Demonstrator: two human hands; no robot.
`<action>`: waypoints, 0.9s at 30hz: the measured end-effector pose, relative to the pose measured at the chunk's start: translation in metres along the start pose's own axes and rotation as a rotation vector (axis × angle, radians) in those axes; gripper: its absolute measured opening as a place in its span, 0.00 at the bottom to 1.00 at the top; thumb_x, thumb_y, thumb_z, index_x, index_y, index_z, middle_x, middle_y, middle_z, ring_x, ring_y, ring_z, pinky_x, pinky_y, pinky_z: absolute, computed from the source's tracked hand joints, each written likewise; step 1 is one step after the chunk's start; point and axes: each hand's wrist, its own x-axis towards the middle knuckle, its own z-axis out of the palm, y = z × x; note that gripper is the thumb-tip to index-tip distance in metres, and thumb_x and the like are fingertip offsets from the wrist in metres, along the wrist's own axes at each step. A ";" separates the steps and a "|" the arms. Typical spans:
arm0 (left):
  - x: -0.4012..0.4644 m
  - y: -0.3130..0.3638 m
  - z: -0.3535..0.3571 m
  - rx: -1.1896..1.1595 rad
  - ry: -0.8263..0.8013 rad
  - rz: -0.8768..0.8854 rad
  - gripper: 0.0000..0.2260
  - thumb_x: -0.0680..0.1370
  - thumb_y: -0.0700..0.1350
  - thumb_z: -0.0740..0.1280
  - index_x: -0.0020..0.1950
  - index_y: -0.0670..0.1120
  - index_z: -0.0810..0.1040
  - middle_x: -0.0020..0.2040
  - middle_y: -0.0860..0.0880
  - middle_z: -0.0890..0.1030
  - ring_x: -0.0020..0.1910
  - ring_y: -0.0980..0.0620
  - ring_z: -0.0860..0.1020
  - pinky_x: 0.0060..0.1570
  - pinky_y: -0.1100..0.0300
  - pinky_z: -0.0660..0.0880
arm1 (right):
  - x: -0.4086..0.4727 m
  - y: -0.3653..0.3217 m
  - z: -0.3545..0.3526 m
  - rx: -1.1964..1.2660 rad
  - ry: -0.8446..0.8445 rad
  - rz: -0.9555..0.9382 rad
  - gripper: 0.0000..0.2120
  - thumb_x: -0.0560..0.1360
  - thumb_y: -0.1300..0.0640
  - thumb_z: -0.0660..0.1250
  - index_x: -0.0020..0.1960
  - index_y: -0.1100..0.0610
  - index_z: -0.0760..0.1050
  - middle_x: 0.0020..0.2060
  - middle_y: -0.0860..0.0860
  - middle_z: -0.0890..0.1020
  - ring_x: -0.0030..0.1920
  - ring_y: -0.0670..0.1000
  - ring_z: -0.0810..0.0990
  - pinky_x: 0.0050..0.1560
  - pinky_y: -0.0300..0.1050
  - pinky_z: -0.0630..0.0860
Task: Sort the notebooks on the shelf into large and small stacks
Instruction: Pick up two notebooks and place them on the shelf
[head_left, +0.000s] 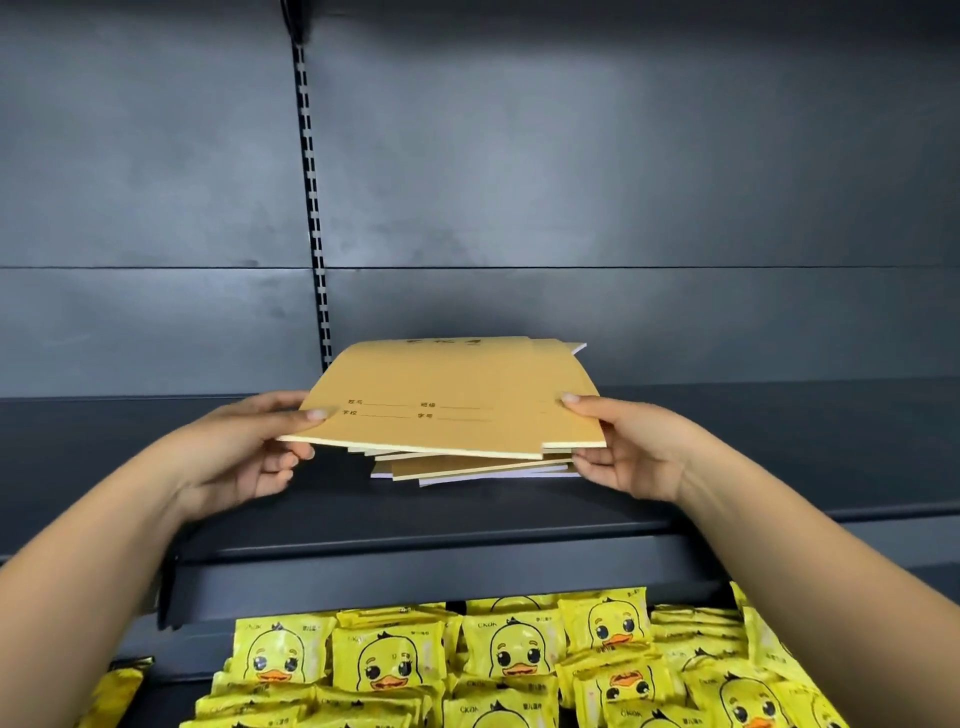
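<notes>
A loose pile of tan kraft-cover notebooks (467, 470) lies on the dark shelf (467, 525), its edges fanned out unevenly. The top large notebook (447, 395) is raised at its near edge, printed lines facing me. My left hand (260, 447) grips its near left corner, thumb on the cover and fingers underneath. My right hand (623, 447) holds the near right corner the same way, where a second cover edge shows beside the first. Smaller notebooks peek out beneath the lifted one.
The shelf's grey back panel (571, 208) rises behind the pile, with a slotted upright (311, 208) at left. Bare shelf surface lies left and right of the pile. Below the shelf lip, several yellow duck-print packets (519, 660) fill the lower shelf.
</notes>
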 end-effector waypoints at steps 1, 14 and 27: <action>-0.002 0.001 -0.002 -0.045 -0.022 -0.030 0.02 0.71 0.43 0.66 0.43 0.48 0.74 0.22 0.50 0.73 0.18 0.58 0.70 0.20 0.68 0.71 | -0.001 -0.002 -0.001 0.015 -0.030 0.015 0.03 0.74 0.56 0.67 0.44 0.56 0.75 0.33 0.51 0.82 0.29 0.49 0.81 0.28 0.39 0.80; -0.005 0.000 0.007 0.210 -0.067 -0.157 0.10 0.76 0.50 0.62 0.41 0.44 0.77 0.26 0.49 0.80 0.23 0.55 0.78 0.23 0.65 0.76 | -0.004 0.004 -0.002 -0.069 0.036 -0.004 0.02 0.75 0.58 0.66 0.46 0.56 0.75 0.33 0.51 0.83 0.31 0.48 0.82 0.27 0.38 0.79; -0.019 -0.021 0.013 0.032 0.097 0.209 0.06 0.77 0.45 0.63 0.52 0.51 0.76 0.42 0.48 0.81 0.30 0.53 0.81 0.24 0.63 0.75 | -0.030 0.015 -0.009 -0.167 0.172 -0.135 0.05 0.77 0.57 0.63 0.50 0.57 0.75 0.40 0.55 0.81 0.39 0.54 0.79 0.36 0.47 0.75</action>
